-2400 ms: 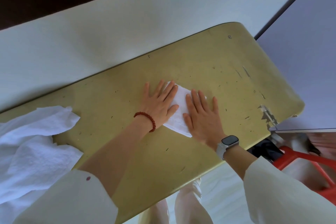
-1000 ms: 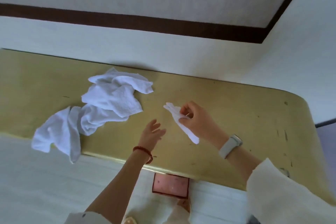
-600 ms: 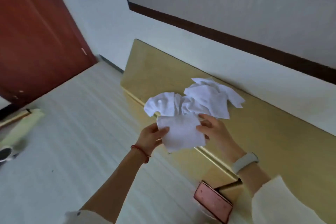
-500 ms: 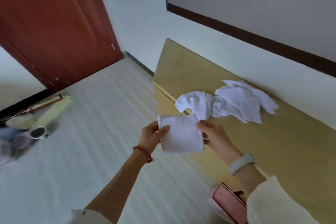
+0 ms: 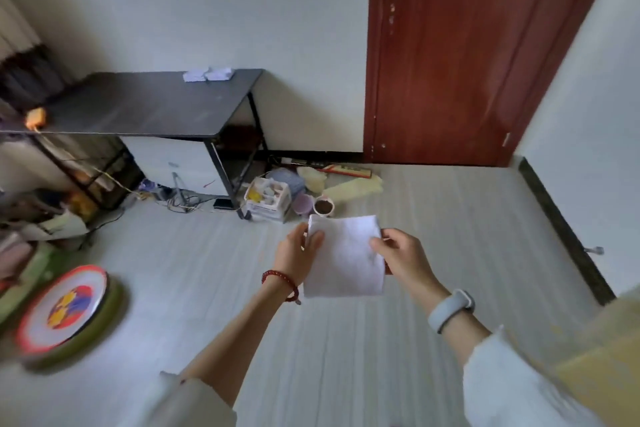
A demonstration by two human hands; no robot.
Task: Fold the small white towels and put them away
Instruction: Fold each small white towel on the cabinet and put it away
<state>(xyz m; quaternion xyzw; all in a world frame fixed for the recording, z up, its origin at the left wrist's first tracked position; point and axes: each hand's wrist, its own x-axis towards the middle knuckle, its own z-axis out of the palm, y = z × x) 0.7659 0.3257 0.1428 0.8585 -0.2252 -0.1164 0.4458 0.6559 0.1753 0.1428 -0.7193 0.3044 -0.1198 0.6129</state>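
Observation:
I hold a small folded white towel (image 5: 344,258) in the air in front of me, above the pale floor. My left hand (image 5: 298,253) pinches its left edge and my right hand (image 5: 398,255) pinches its right edge. Across the room a black table (image 5: 138,107) carries two folded white towels (image 5: 209,74) near its far right corner. The yellow table and its pile of unfolded towels are out of view.
A red-brown door (image 5: 460,52) stands shut at the right. Under and beside the black table lie cables, a box (image 5: 268,199) and small pots (image 5: 323,206). A round colourful tray (image 5: 62,310) sits on the floor at left. Clutter fills the left edge.
I lifted the folded towel off the yellow table, took it in both hands and turned left, away from the towel pile, so the black table and door are now in front.

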